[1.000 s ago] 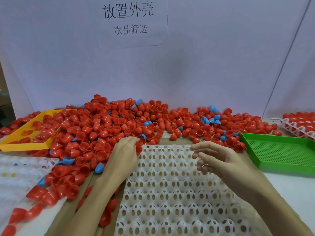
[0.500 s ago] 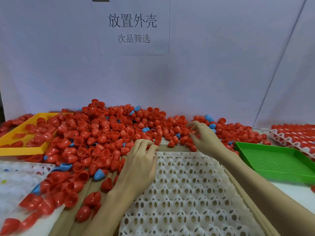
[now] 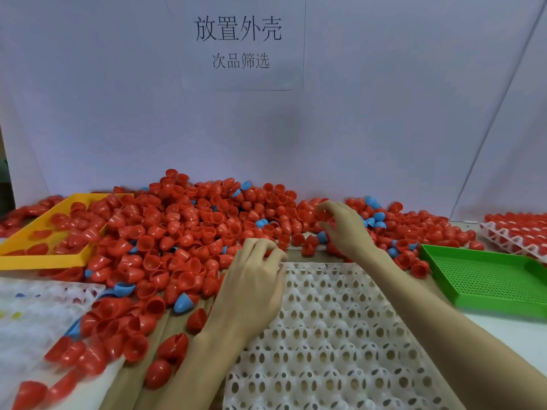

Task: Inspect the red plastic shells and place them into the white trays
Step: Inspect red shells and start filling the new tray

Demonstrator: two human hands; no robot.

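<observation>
At a cardboard-topped sorting bench, a person's two bare hands work at the near edge of a wide heap of red plastic shells [image 3: 189, 226] piled against a pale backdrop. Nearest the camera lies a white tray [image 3: 340, 335], its egg-shaped pockets holding no shells. The left hand [image 3: 254, 288] rests at the tray's far left corner, fingers curled toward the heap; whether they grip a shell cannot be told. The right hand [image 3: 343, 229] reaches beyond the tray's far edge into the heap, fingers bent down among the shells; motion blur hides whether one is pinched. Blue shells [image 3: 183, 301] are scattered through the red. A yellow tray [image 3: 44, 258] partly buried in shells sits at far left, a second white tray [image 3: 35, 309] near left, a green perforated tray [image 3: 491, 279] at right, and behind it a white tray filled with red shells [image 3: 515, 232]. A printed sign [image 3: 239, 42] hangs on the backdrop
</observation>
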